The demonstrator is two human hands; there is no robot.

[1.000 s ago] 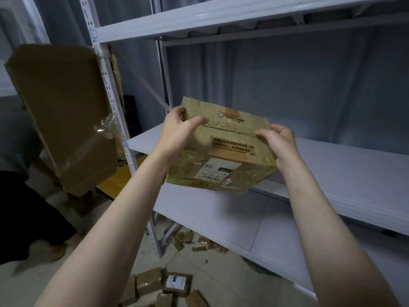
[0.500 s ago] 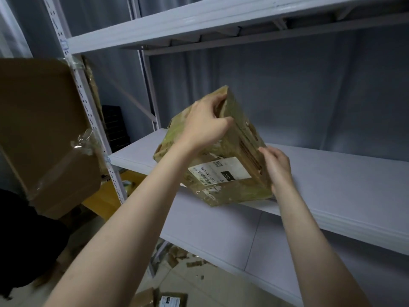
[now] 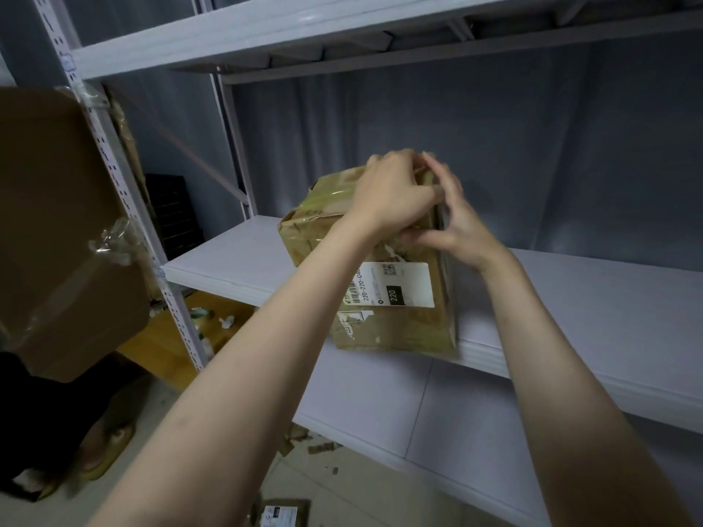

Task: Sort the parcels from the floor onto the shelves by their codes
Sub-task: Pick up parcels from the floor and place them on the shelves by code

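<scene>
A worn brown cardboard parcel (image 3: 403, 329), wrapped in yellowish tape, stands on end at the front edge of the middle white shelf (image 3: 589, 298). Its white label with the code 220 faces me. My left hand (image 3: 392, 192) grips the parcel's top from above. My right hand (image 3: 452, 218) holds its upper right edge, fingers against the side. Both forearms reach up from below.
An upper shelf (image 3: 266, 28) and a lower shelf (image 3: 380, 405) frame the middle one. A large cardboard sheet (image 3: 64, 230) is taped to the left upright post (image 3: 125, 192). Another labelled parcel (image 3: 281, 513) lies on the floor. A person's sandalled foot (image 3: 102, 450) is at lower left.
The parcel went from tilted in mid-air to standing upright on the middle shelf's front edge. Both hands shifted up to its top.
</scene>
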